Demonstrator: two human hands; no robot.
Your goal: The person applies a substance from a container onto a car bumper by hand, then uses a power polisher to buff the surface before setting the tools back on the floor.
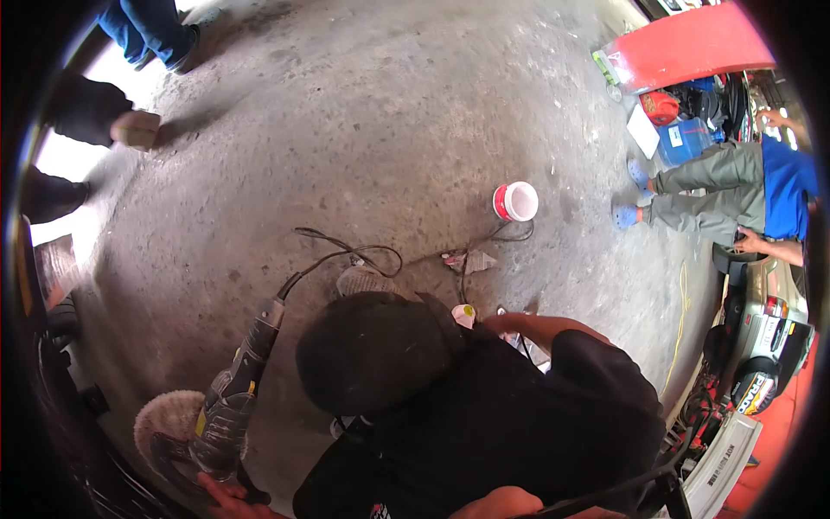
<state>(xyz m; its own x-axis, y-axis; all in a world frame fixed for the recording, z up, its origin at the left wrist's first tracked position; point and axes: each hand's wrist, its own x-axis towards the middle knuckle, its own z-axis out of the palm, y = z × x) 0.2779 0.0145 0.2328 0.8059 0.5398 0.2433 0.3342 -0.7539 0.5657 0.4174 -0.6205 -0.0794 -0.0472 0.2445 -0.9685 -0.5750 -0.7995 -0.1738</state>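
Polisher (226, 413) clamped in my left hand (230, 496), the nearer one; long axis runs up, slightly right from grip, wool pad (164, 417) up-left. Right hand (501, 502) well apart, can't tell its grip.

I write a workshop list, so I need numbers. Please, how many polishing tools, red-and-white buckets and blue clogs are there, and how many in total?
Polishing tool: 1
Red-and-white bucket: 1
Blue clogs: 2
Total: 4
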